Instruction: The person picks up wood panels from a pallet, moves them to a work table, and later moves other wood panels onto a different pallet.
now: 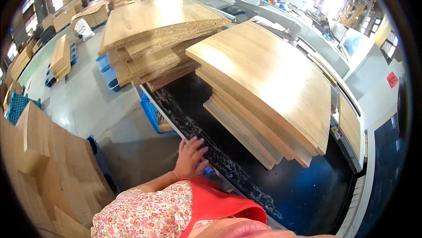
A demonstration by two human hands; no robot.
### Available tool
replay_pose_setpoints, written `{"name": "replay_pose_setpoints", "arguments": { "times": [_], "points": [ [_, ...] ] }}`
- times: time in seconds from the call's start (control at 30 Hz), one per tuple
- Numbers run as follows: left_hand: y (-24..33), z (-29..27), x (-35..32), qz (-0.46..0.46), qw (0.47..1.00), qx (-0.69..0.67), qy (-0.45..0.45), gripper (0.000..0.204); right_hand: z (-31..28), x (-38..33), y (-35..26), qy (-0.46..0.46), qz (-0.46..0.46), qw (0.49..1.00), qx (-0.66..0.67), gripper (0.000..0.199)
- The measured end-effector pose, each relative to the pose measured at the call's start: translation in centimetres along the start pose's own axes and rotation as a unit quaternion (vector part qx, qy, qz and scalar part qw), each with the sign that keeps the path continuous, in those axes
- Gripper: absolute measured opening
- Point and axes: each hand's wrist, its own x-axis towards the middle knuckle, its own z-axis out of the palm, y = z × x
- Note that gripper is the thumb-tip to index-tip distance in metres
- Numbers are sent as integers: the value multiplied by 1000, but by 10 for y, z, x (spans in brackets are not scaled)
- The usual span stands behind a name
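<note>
On the black conveyor bed: one stack of wood-veneered boards, edges stepped, lying flat near centre. Left hand: fingers spread wide, holding nothing, resting on the conveyor's near rim, apart from that stack. Right hand: out of sight. Behind: a second, rougher board stack. Lower left: cut chipboard panels. Below the bed: blue plastic pallet on grey floor.

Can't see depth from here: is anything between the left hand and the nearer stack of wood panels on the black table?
Nothing visible. The left hand rests on the black table's edge; only bare dark surface lies between it and the nearer panel stack.
</note>
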Motion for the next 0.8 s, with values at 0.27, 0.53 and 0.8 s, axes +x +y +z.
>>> {"name": "replay_pose_setpoints", "arguments": {
  "times": [0.27, 0.53, 0.8],
  "points": [
    [-99, -38, 104, 88, 990, 27, 110, 32, 3, -57, 11, -99, 199, 974, 46, 65],
    [-121, -37, 121, 119, 993, -14, 3, 29, -56, -172, -10, -180, 251, 914, 263, 63],
    [-127, -42, 124, 174, 982, -62, -33, 28, -188, -320, -90, -234, 166, 932, 220, 60]
  ]
}}
